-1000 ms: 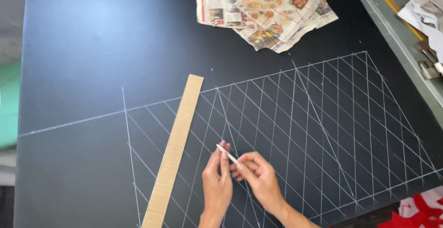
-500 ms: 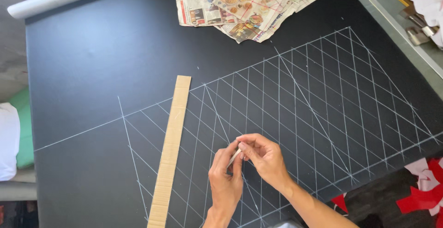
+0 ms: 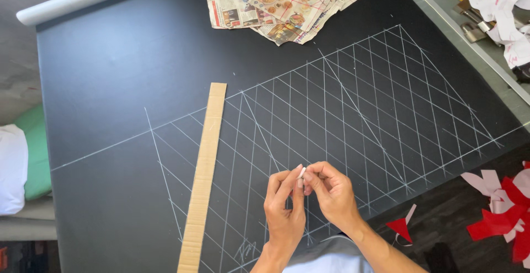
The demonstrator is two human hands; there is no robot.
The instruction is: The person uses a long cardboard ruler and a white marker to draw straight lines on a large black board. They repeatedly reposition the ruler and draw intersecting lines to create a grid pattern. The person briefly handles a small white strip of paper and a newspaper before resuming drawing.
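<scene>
1. Low centre of frame: left hand (image 3: 284, 209) and right hand (image 3: 331, 195) now pinching one small white chalk stick (image 3: 302, 172) together.
2. Chalk lifted off the black sheet (image 3: 110, 74) (a second ago angled lower), no longer marking; cardboard strip (image 3: 204, 173) untouched at left.

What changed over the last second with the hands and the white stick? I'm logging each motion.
Both hands, left hand and right hand, stayed together over the dark sheet, but the small white stick, a second ago poking out up-left past the fingers, is now nearly hidden between the fingertips, only its tip showing. The cardboard strip, chalk grid and newspapers kept their places; only the camera view shifted.
</scene>
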